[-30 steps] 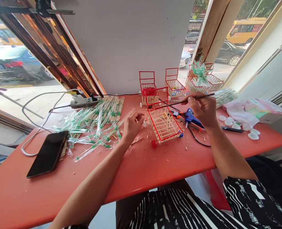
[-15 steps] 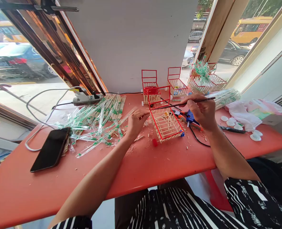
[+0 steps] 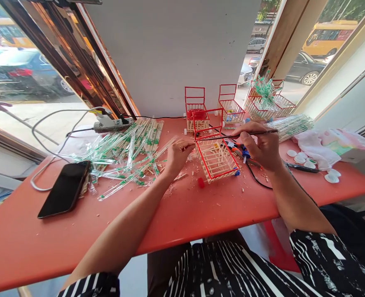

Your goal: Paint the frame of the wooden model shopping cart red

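Note:
A small shopping cart made of wooden sticks (image 3: 217, 178), with red painted rim and handle frame, stands in front of me on coloured wheels. My left hand (image 3: 178, 157) is closed, its fingertips pinching the cart's back left corner. Between the thumb and fingers of my right hand (image 3: 260, 147) lies a thin dark paintbrush (image 3: 224, 136), held nearly level above the cart. The brush's tip reaches the back left of the rim, close to my left fingertips; exact contact is too small to make out.
Wrapped chopsticks (image 3: 148, 134) and torn wrappers cover the left, beside a phone (image 3: 64, 189) and power strip (image 3: 113, 124). Behind stand more stick carts (image 3: 197, 119). A blue glue gun (image 3: 246, 152), white discs (image 3: 332, 175) and plastic bags (image 3: 317, 150) lie right on the red table (image 3: 170, 222).
The view has shifted slightly. Both hands keep their holds on the cart and the paintbrush, and the brush has barely moved along the back rim.

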Tool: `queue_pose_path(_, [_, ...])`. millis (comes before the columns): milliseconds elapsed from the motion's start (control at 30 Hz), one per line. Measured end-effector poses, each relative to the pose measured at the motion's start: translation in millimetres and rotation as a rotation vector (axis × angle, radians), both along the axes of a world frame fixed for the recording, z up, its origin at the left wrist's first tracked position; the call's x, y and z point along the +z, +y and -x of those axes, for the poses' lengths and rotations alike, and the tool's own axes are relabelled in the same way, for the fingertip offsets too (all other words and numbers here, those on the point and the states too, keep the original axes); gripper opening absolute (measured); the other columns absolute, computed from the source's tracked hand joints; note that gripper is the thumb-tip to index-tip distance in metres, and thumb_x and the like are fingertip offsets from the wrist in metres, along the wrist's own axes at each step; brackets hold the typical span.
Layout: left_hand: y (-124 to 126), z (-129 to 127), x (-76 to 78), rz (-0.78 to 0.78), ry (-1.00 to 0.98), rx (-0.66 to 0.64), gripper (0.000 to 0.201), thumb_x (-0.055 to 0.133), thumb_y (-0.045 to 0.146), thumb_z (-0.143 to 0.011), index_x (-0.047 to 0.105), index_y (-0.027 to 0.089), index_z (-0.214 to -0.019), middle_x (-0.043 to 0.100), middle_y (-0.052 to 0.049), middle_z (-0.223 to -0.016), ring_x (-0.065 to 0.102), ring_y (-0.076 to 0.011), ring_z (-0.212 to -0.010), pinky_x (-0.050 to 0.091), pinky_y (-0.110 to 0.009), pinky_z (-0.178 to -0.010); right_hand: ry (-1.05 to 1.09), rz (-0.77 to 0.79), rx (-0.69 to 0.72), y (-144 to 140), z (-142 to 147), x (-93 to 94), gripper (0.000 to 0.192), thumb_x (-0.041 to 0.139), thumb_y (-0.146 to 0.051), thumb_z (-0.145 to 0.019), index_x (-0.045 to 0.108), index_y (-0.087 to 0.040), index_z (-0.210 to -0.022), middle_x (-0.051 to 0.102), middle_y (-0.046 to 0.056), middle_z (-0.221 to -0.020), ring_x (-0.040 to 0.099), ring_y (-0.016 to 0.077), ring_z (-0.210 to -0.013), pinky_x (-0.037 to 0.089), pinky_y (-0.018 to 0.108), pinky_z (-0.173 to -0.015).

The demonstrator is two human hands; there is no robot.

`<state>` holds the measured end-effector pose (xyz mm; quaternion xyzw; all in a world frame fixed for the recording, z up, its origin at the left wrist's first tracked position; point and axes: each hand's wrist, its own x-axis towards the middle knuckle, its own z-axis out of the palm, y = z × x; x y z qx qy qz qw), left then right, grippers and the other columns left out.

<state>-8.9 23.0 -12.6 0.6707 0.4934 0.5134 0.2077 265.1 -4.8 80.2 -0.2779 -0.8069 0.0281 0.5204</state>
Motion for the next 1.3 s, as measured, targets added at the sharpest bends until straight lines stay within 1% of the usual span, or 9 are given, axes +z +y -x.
queue_pose_path(233, [-1, -1, 1.1, 0.039, 0.010, 0.014, 0.014, 0.071, 0.022, -0.089, 0.085, 0.022, -0.086, 0.081, -0.004, -0.086, 0.069, -0.0196, -0.080, 0.056, -0.032, -0.081, -0.023, 0.033, -0.039, -1, -1, 0.1, 0.032, 0.056, -0.050, -0.108, 0.080, -0.031, -0.099, 0.081, 0.003, -0.090, 0.076, 0.0208, -0.086, 0.063, 0.040, -0.085])
queue_pose_path(367, [0, -2, 1.7, 0.049, -0.005, 0.017, 0.014, 0.070, 0.020, -0.089, 0.084, 0.021, -0.086, 0.081, -0.004, -0.088, 0.069, -0.0193, -0.081, 0.055, -0.032, -0.081, -0.006, 0.040, -0.028, -1, 0, 0.6, 0.030, 0.056, -0.047, -0.108, 0.079, -0.030, -0.099, 0.082, 0.003, -0.093, 0.076, 0.0200, -0.086, 0.064, 0.039, -0.085])
queue_pose_path(500, [-2, -5, 6.3, 0.051, -0.007, 0.001, 0.016, 0.070, 0.014, -0.088, 0.083, 0.021, -0.085, 0.081, -0.003, -0.087, 0.071, -0.0195, -0.084, 0.056, -0.032, -0.084, 0.018, 0.037, 0.003, -1, -1, 3.6, 0.024, 0.060, -0.041, -0.106, 0.080, -0.030, -0.100, 0.082, 0.005, -0.091, 0.078, 0.0234, -0.084, 0.064, 0.044, -0.084])
queue_pose_path(567, [-2, -6, 8.2, 0.055, -0.013, 0.007, 0.016, 0.070, 0.012, -0.087, 0.082, 0.021, -0.082, 0.081, -0.003, -0.085, 0.070, -0.0189, -0.082, 0.056, -0.031, -0.084, 0.015, 0.024, -0.016, 1, -3, 4.1, 0.022, 0.062, -0.040, -0.106, 0.081, -0.031, -0.099, 0.082, 0.006, -0.091, 0.078, 0.0242, -0.085, 0.063, 0.044, -0.082])
queue_pose_path(767, [-2, -8, 9.8, 0.054, -0.008, 0.010, 0.018, 0.068, 0.010, -0.087, 0.082, 0.021, -0.083, 0.080, -0.002, -0.085, 0.070, -0.0185, -0.082, 0.056, -0.030, -0.083, 0.131, 0.024, -0.013, 3, -11, 1.0, 0.020, 0.064, -0.037, -0.105, 0.083, -0.032, -0.097, 0.082, 0.004, -0.092, 0.078, 0.0256, -0.083, 0.062, 0.048, -0.081])
queue_pose_path(933, [5, 0, 9.0, 0.046, -0.002, 0.015, 0.018, 0.066, 0.012, -0.087, 0.081, 0.020, -0.082, 0.079, -0.003, -0.086, 0.069, -0.0182, -0.083, 0.053, -0.030, -0.082, 0.193, -0.002, -0.049, 6, -12, 0.5, 0.022, 0.064, -0.039, -0.104, 0.081, -0.031, -0.093, 0.080, 0.002, -0.087, 0.076, 0.0227, -0.076, 0.063, 0.044, -0.076])
queue_pose_path(1067, [10, 6, 6.2, 0.066, -0.009, 0.036, 0.015, 0.066, 0.016, -0.086, 0.080, 0.020, -0.081, 0.076, -0.002, -0.084, 0.065, -0.0170, -0.079, 0.049, -0.028, -0.075, 0.157, -0.012, -0.063, 6, -8, 0.9, 0.023, 0.062, -0.041, -0.106, 0.081, -0.033, -0.096, 0.081, 0.004, -0.090, 0.077, 0.0237, -0.081, 0.064, 0.044, -0.080])
queue_pose_path(1200, [9, 5, 3.1, 0.056, 0.000, 0.048, 0.016, 0.066, 0.018, -0.087, 0.081, 0.020, -0.083, 0.075, -0.002, -0.083, 0.061, -0.0157, -0.075, 0.047, -0.028, -0.072, 0.082, -0.024, -0.045, 6, -2, -0.8, 0.021, 0.062, -0.034, -0.105, 0.081, -0.031, -0.098, 0.083, 0.005, -0.091, 0.078, 0.0241, -0.082, 0.063, 0.043, -0.076])
queue_pose_path(1300, [8, 4, 1.7, 0.058, -0.005, 0.059, 0.017, 0.066, 0.017, -0.086, 0.083, 0.020, -0.084, 0.075, -0.001, -0.081, 0.062, -0.0154, -0.073, 0.047, -0.028, -0.073, 0.039, -0.039, -0.048, 6, 0, -3.3, 0.021, 0.062, -0.031, -0.105, 0.081, -0.029, -0.097, 0.083, 0.004, -0.089, 0.078, 0.0230, -0.082, 0.063, 0.041, -0.079])
